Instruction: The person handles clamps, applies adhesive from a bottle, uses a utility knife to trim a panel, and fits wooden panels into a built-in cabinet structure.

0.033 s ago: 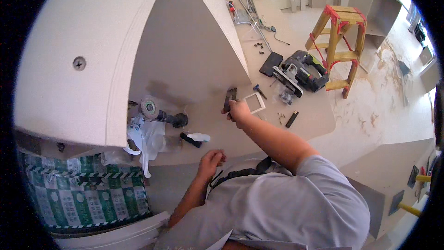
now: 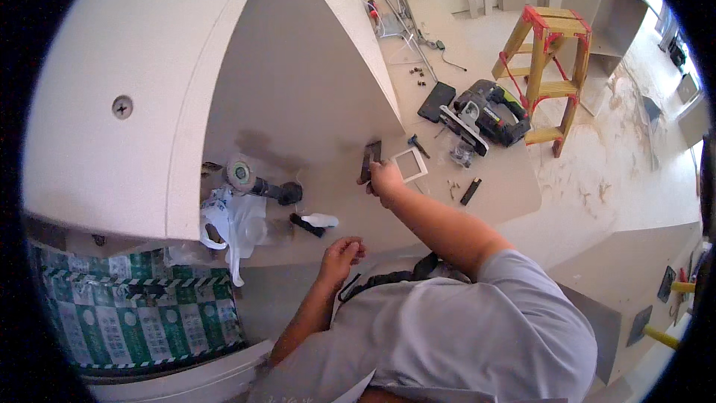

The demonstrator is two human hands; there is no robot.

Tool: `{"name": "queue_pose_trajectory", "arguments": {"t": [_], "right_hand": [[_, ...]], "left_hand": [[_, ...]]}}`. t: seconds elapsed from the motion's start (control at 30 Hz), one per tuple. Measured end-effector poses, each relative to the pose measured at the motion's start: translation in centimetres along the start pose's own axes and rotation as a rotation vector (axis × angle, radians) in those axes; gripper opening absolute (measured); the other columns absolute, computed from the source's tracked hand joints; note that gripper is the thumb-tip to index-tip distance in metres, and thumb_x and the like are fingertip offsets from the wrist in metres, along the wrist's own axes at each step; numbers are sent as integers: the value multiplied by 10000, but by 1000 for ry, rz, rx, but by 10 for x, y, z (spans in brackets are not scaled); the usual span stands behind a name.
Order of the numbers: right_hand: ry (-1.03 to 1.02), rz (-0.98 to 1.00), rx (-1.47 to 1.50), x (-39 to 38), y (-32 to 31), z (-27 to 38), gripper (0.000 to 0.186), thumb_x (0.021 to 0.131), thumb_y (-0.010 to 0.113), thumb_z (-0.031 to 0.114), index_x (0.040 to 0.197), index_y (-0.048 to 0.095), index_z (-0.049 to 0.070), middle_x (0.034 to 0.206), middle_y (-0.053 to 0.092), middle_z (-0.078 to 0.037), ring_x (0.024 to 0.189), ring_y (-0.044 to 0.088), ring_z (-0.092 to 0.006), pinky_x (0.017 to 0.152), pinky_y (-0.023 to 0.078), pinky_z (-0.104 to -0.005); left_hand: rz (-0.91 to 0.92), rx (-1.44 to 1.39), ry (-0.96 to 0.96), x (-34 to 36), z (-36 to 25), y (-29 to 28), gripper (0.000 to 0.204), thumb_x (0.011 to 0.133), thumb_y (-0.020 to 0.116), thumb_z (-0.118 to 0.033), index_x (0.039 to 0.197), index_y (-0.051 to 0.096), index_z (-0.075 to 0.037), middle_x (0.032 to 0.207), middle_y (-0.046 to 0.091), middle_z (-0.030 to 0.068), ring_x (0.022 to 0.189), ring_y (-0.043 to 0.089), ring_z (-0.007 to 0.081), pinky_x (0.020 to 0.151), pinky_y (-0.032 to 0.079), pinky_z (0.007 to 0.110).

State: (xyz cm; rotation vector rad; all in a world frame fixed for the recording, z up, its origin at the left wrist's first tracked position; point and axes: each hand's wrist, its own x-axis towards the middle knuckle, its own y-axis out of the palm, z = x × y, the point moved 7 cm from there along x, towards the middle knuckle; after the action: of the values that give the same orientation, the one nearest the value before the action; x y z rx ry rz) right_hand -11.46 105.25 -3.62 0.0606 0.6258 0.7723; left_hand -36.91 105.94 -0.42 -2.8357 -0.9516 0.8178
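My right hand [image 2: 380,177] grips a dark flat rectangular piece [image 2: 371,154] on the beige board top [image 2: 507,186], against the foot of a grey upright panel [image 2: 298,67]. Beside it lie a pale square frame [image 2: 411,166] and a small blue-black tool [image 2: 418,145]. Lower down, my left hand [image 2: 343,255] is curled at the board's front edge; whatever its fingers may hold is too small to make out. Near it lie a black brush [image 2: 306,225], a white object [image 2: 322,220], an angle grinder [image 2: 265,189] and crumpled white plastic [image 2: 246,231].
A jigsaw [image 2: 492,116], black case [image 2: 436,102] and metal rods [image 2: 406,22] lie to the back right. A yellow stepladder [image 2: 557,88] stands beside a cabinet carcass [image 2: 611,15]. The white cabinet side [image 2: 127,45] fills the left, above a green-and-white package [image 2: 134,313].
My left hand has shifted very slightly upward. My right hand stays in place on the dark piece.
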Motion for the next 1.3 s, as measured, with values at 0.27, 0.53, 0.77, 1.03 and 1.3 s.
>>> {"name": "queue_pose_trajectory", "arguments": {"t": [0.27,0.53,0.77,1.03,1.3], "right_hand": [[-50,-53,124,3,-4,-29,271,1027,498,213,1076,551,-48,787,719,-175,573,658,-244,503,500,-387],[-119,-130,-47,11,-10,-54,265,1031,502,238,1115,571,-4,809,707,-196,625,671,-280,572,530,-404],[-199,-259,-342,5,-15,-36,361,995,532,303,1058,623,-40,977,686,-270,929,675,-427,808,514,-511],[-198,-166,-517,-16,-34,-12,456,965,584,413,1136,657,-3,986,699,-257,963,669,-436,845,514,-503],[-401,-167,-941,-94,-115,15,384,940,613,356,1189,605,64,952,715,-193,830,700,-377,762,552,-516]], "left_hand": [[28,36,10,47,-16,19,304,1024,582,-254,1206,651,-20,1049,720,77,921,681,157,771,526,298],[-14,-104,-80,92,-19,32,315,1052,528,-340,1109,670,-65,956,705,42,822,645,133,703,507,300],[-23,-208,-152,129,-28,41,384,1049,491,-442,1096,632,-88,889,661,23,762,597,145,655,470,322],[-75,-282,-134,142,-27,42,279,1005,582,-373,1032,626,-99,917,646,35,756,597,160,642,481,339],[-83,-544,-297,152,-40,51,287,1034,527,-293,1093,641,-37,946,726,79,766,705,167,586,540,282]]}}
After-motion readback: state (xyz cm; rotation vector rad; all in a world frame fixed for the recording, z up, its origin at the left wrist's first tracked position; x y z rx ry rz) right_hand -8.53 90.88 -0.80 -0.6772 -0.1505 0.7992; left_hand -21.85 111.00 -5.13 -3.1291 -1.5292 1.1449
